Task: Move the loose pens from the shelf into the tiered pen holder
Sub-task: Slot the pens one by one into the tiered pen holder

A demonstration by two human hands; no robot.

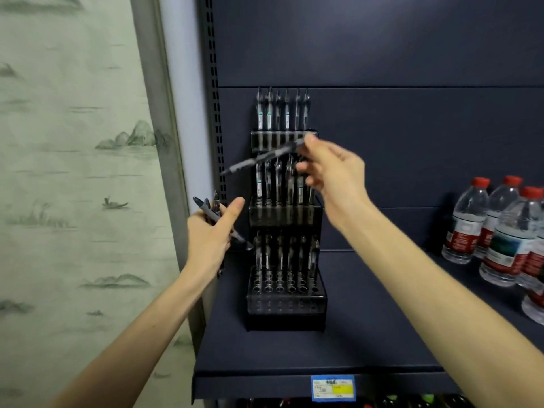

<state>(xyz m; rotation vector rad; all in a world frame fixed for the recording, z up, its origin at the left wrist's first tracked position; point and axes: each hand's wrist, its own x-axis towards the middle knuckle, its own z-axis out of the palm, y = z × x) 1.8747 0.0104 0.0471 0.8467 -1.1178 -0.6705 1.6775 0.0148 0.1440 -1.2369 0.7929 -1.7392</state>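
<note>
dark shelf (368, 334): tiered pen holder (285, 290) at left edge, back rows mostly filled, front holes free. right hand (332, 172) pinches one pen (262, 157); left hand (210, 234) grips spare pens (210, 209).

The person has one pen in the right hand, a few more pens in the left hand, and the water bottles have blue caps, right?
Almost. The head view shows the water bottles have red caps, not blue. The rest is right: the right hand pinches one pen in front of the tiered pen holder, and the left hand holds a few more pens.
</note>
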